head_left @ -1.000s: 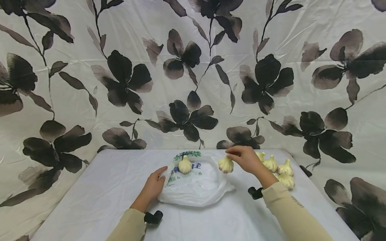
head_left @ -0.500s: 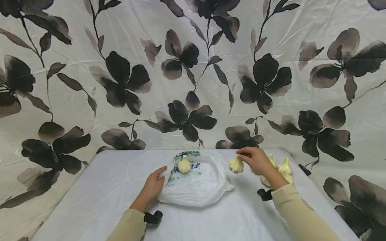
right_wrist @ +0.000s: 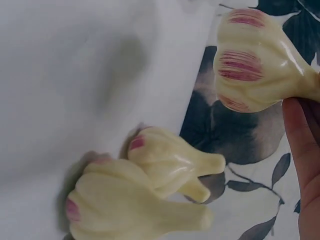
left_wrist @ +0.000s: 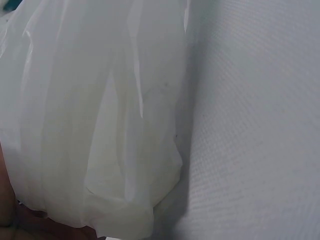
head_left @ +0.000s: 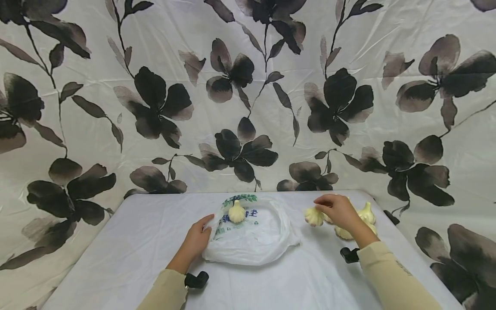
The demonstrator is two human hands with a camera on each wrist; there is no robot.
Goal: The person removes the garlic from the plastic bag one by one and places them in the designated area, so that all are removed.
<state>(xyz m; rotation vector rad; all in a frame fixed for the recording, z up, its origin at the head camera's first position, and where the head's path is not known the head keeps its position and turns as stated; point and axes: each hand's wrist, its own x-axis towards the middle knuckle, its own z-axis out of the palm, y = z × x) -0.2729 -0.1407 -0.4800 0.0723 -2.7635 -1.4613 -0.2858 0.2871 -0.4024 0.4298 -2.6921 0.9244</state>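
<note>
My left hand [head_left: 198,236] grips the left edge of a white plastic bag [head_left: 252,254] with green and blue print. The bag's mouth is spread open, and one garlic bulb [head_left: 237,212] rests at its back left. In the left wrist view the bag's folds [left_wrist: 75,125] cover most of that hand. My right hand [head_left: 341,211] pinches another garlic bulb [right_wrist: 250,62] by its stem, right of the bag. That bulb hangs above the table, near a group of several bulbs [head_left: 366,213] that my hand and forearm partly hide.
A white cloth covers the table [head_left: 116,258]. Behind it hangs a pale curtain [head_left: 286,142] with dark flowers, close to the table's far edge. In the right wrist view, loose garlic bulbs [right_wrist: 120,200] lie close together below the held one.
My right hand has moved right with its garlic bulb, away from the bag and toward the group of bulbs. The left hand and the bag stay in place.
</note>
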